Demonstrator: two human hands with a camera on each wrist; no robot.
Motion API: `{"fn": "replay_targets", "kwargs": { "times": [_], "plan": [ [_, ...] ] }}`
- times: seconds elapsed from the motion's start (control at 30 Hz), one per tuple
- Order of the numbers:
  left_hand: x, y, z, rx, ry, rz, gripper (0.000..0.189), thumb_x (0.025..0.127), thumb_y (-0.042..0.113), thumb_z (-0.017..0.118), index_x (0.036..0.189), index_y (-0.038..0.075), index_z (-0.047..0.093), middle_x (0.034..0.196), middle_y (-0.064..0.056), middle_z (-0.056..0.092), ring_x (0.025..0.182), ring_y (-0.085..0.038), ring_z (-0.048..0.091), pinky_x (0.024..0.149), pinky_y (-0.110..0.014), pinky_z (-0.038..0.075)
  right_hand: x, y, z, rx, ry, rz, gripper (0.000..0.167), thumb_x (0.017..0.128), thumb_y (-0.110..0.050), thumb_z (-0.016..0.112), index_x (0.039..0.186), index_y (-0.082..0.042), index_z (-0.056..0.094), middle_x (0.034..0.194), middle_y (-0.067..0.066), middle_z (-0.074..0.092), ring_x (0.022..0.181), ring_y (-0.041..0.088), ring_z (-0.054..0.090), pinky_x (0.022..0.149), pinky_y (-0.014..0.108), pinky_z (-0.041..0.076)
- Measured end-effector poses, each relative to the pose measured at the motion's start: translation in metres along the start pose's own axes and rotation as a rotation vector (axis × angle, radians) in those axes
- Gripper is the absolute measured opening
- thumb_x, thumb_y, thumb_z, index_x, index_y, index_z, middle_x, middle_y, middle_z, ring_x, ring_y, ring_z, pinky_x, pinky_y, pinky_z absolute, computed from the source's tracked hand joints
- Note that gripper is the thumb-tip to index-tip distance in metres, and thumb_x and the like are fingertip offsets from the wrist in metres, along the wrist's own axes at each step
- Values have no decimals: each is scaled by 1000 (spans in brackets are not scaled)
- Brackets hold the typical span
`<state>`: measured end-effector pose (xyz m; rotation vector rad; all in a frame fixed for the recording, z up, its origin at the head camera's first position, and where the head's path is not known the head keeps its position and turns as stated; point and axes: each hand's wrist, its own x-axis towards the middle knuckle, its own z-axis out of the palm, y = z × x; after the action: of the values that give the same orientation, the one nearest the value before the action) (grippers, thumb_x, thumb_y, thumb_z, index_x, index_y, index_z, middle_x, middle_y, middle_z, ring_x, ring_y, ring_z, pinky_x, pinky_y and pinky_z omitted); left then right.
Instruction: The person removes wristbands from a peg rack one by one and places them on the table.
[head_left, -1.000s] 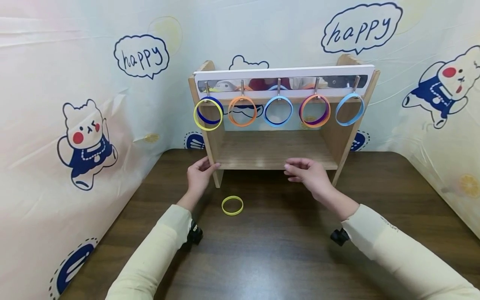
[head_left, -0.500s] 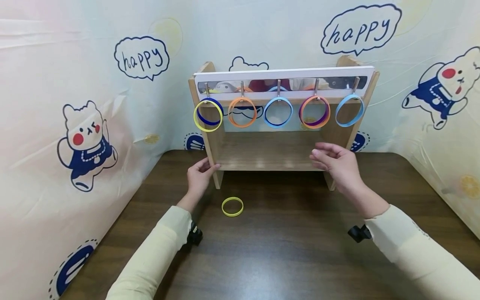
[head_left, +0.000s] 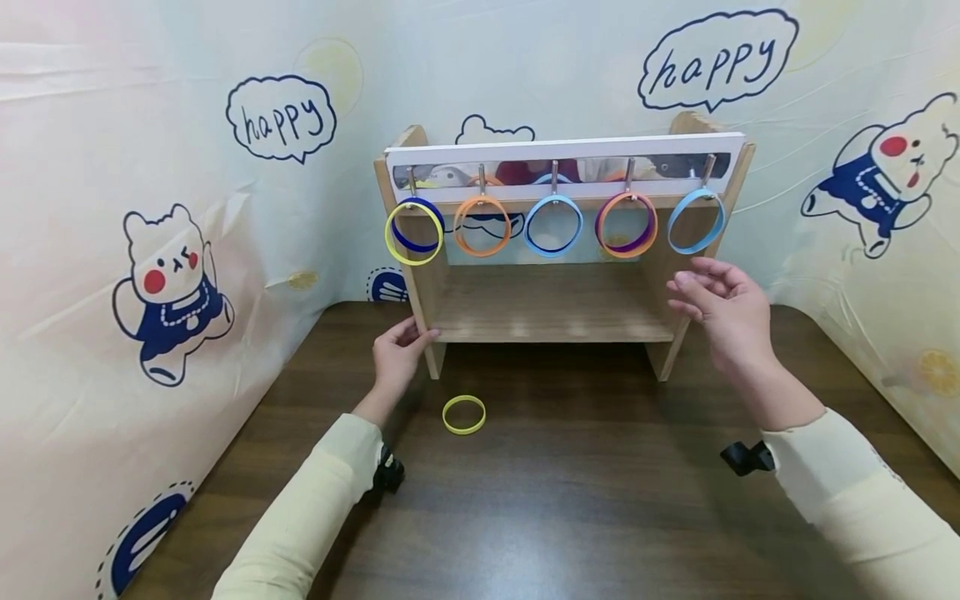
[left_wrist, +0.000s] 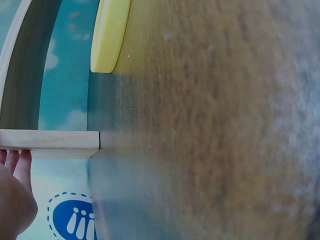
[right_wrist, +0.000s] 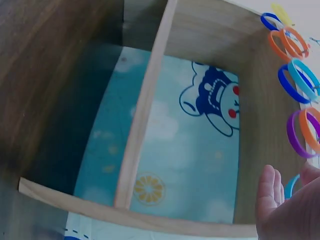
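Light-blue ring (head_left: 693, 250) hangs from the peg at the right end of the white rail (head_left: 555, 147), just above your right hand (head_left: 731, 312). Your right thumb and fingers are apart, loosely bent, with the fingertips near that ring; you cannot tell whether they touch it. Your left hand (head_left: 397, 354) is clamped on the left side board of the wooden shelf (head_left: 551, 304), thumb at its front edge and fingers against its outer face. You have the shelf standing by the far edge of the table (head_left: 555, 500). Along the rail to the left, you see an orange ring (head_left: 628, 254) in front of a purple ring (right_wrist: 290, 135), then further blue and orange rings, and a yellow one in front of dark blue at the left end. Another yellow ring (head_left: 465, 431) lies flat on the table, before the shelf's left front corner.
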<state>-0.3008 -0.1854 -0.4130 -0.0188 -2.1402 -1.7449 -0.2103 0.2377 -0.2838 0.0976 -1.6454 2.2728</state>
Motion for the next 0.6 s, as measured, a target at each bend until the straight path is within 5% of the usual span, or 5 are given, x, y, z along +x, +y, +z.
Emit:
{"fn": "replay_targets", "kwargs": {
  "times": [0.6],
  "plan": [
    [-2,2,0,-35,-8,22,48,79,28,83,119,5,70,106,-15,70,96,-21,65,74,-23,53,15,-20,-7,29,52,-24,53,78,-13,80,124,-8,54,100,7,68,84,16,70,71,26,56]
  ]
}}
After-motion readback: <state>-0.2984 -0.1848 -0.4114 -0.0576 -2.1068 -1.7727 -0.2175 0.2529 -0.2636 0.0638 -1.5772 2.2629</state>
